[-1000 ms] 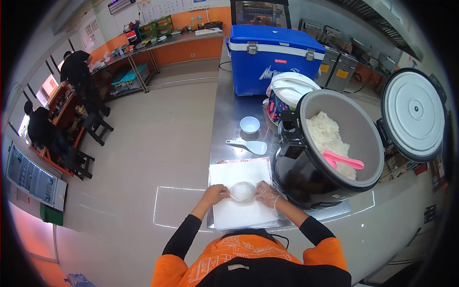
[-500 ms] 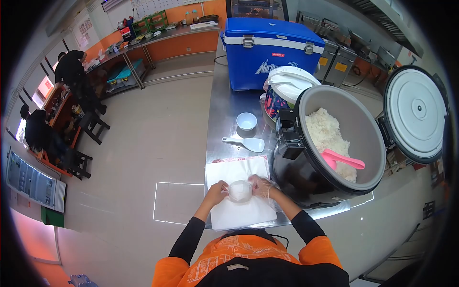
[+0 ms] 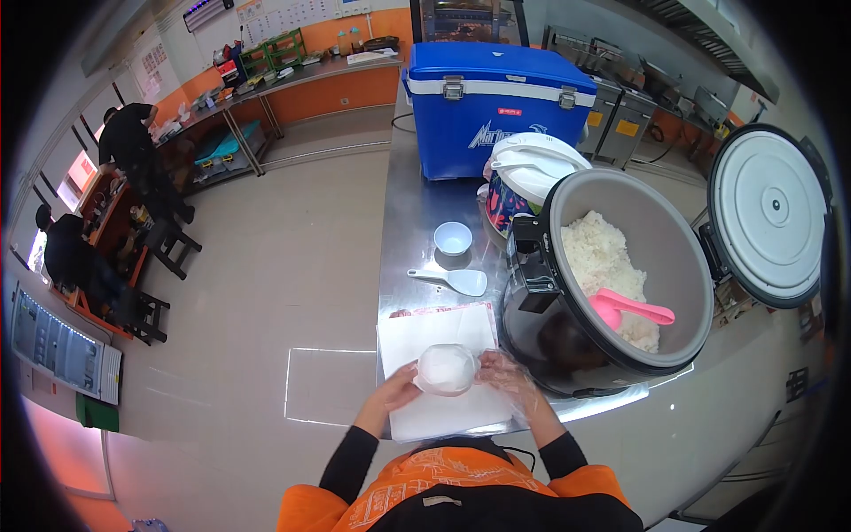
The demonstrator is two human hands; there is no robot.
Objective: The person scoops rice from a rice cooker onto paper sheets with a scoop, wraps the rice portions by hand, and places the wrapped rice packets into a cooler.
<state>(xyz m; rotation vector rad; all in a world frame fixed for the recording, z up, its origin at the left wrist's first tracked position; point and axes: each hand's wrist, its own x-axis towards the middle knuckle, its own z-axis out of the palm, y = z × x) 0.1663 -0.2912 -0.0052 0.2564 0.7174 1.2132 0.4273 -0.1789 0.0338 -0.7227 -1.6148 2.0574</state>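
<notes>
A white paper-wrapped bundle (image 3: 446, 370) is between my hands, above a stack of white paper sheets (image 3: 443, 412) on the steel table. My left hand (image 3: 399, 387) grips its left side. On its right side my right hand (image 3: 509, 372), in a clear plastic glove, has its fingers closed on the edge. Beyond the paper lie a white rice paddle (image 3: 461, 282) and a small light-blue bowl (image 3: 453, 238). To the right stands a large open rice cooker (image 3: 567, 355) holding white rice (image 3: 598, 253) and a pink scoop (image 3: 625, 309).
A blue cooler box (image 3: 496, 115) stands at the back of the steel table (image 3: 403, 195), behind a patterned container with a white lid (image 3: 536, 164). The cooker's open lid (image 3: 769, 213) extends right. Two people (image 3: 128, 146) in black are at the far left by stools (image 3: 168, 244).
The wrapped bundle now looks larger and raised off the paper stack, held between both hands. Both hands have shifted slightly with it, and the camera view has moved a little.
</notes>
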